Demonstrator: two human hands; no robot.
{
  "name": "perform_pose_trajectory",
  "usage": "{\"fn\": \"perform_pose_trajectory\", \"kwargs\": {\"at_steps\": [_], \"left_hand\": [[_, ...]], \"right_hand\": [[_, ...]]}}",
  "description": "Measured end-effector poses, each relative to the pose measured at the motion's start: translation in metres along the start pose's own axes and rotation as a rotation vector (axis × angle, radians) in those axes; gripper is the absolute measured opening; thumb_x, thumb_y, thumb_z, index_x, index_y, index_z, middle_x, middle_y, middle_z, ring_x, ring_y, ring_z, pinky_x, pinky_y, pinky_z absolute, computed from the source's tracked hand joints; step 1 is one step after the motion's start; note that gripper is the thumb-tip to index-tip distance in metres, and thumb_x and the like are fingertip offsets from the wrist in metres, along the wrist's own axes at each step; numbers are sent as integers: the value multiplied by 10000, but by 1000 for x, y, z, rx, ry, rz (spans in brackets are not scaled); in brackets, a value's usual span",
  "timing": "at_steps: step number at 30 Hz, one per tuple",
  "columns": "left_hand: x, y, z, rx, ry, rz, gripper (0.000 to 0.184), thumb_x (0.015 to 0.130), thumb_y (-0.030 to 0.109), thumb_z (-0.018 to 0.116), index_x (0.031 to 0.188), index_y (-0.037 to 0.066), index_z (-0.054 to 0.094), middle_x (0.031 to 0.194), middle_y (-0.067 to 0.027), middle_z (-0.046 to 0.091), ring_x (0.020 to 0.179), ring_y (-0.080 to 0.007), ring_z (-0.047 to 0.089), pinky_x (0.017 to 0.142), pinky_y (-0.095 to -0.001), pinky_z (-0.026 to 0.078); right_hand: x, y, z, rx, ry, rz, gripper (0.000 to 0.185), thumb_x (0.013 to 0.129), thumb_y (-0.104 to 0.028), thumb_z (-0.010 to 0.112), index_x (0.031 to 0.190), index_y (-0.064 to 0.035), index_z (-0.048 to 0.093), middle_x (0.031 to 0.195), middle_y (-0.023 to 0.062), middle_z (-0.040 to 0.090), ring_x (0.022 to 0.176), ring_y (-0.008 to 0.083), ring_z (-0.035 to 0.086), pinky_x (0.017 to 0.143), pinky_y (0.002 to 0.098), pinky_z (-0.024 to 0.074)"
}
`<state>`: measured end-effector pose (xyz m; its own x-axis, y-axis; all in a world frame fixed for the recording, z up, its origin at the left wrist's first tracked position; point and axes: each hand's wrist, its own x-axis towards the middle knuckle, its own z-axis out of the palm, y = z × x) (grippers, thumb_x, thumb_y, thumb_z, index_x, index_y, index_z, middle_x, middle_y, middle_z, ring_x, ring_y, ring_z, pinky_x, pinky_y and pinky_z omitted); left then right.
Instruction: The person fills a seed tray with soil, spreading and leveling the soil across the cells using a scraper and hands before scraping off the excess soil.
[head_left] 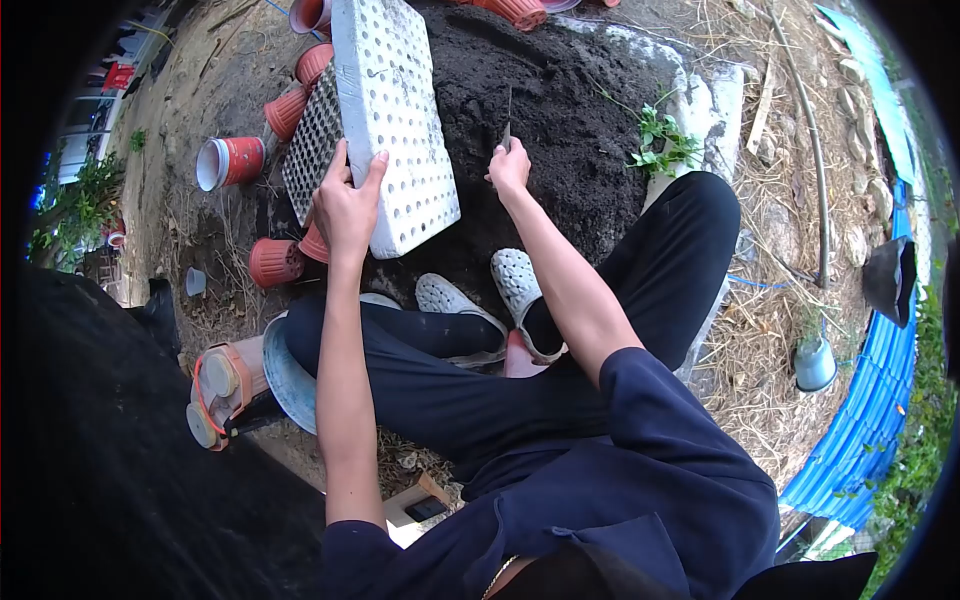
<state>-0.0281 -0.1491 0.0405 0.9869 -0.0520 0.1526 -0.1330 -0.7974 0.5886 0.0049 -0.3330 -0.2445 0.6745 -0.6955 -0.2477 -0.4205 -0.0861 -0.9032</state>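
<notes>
My left hand [348, 200] grips the lower left edge of a white foam tray [410, 150] with many round holes, which is tilted up on its side. My right hand [509, 168] is closed around the handle of a thin-bladed tool [509, 110], its blade pointing away over dark soil [590, 120]. Behind the white tray, on its left, a black cell tray [312, 150] is partly hidden.
Reddish pots [285, 112] lie left of the trays, beside a red and white can [232, 163]. A leafy green plant [662, 142] is at the soil's right edge. White clogs [517, 285] are on my feet. Straw [775, 400] covers the ground at right.
</notes>
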Motion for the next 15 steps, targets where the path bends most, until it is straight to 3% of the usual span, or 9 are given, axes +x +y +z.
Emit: {"fn": "perform_pose_trajectory", "kwargs": {"at_steps": [2, 4, 7, 9, 13, 15], "left_hand": [[3, -8, -1, -37, 13, 9, 722, 873, 409, 742, 1371, -75, 543, 873, -220, 738, 759, -264, 742, 678, -358, 539], [6, -16, -1, 5, -36, -17, 744, 910, 337, 741, 1407, -139, 457, 905, -178, 753, 770, -115, 694, 705, -274, 522], [8, -28, 3, -151, -31, 0, 728, 930, 297, 729, 1410, -162, 432, 950, -188, 747, 803, -111, 686, 712, -259, 524], [9, -30, 2, -131, -36, -4, 727, 936, 289, 725, 1409, -172, 422, 961, -189, 745, 816, -110, 684, 716, -257, 525], [8, -36, 4, -136, -31, 13, 731, 940, 284, 725, 1405, -186, 414, 972, -197, 739, 844, -106, 678, 719, -253, 527], [7, -34, 4, -158, -23, 15, 727, 942, 280, 723, 1404, -188, 415, 977, -201, 737, 848, -108, 677, 723, -253, 528]], "right_hand": [[-2, -5, 1, -23, -11, 0, 319, 992, -138, 545, 1283, -14, 585, 930, 168, 709, 663, 270, 717, 543, 377, 606], [-7, -9, 2, -45, -24, 2, 319, 991, -134, 544, 1283, -13, 585, 944, 180, 713, 656, 282, 719, 551, 382, 607], [-18, -15, -7, -31, -74, -53, 322, 990, -130, 542, 1286, -10, 583, 959, 193, 715, 654, 294, 720, 558, 390, 606], [-28, -25, -13, 26, -176, -3, 288, 959, -124, 554, 1218, -10, 607, 1184, 243, 648, 1132, 421, 611, 963, 506, 483], [-62, -62, -37, -162, -226, -108, 221, 965, -152, 547, 1119, -3, 603, 1108, 205, 659, 1074, 418, 621, 909, 509, 495], [-72, -64, -29, -194, -204, -203, 240, 976, -199, 532, 1116, -19, 604, 1110, 184, 663, 1059, 391, 635, 908, 529, 445]]}}
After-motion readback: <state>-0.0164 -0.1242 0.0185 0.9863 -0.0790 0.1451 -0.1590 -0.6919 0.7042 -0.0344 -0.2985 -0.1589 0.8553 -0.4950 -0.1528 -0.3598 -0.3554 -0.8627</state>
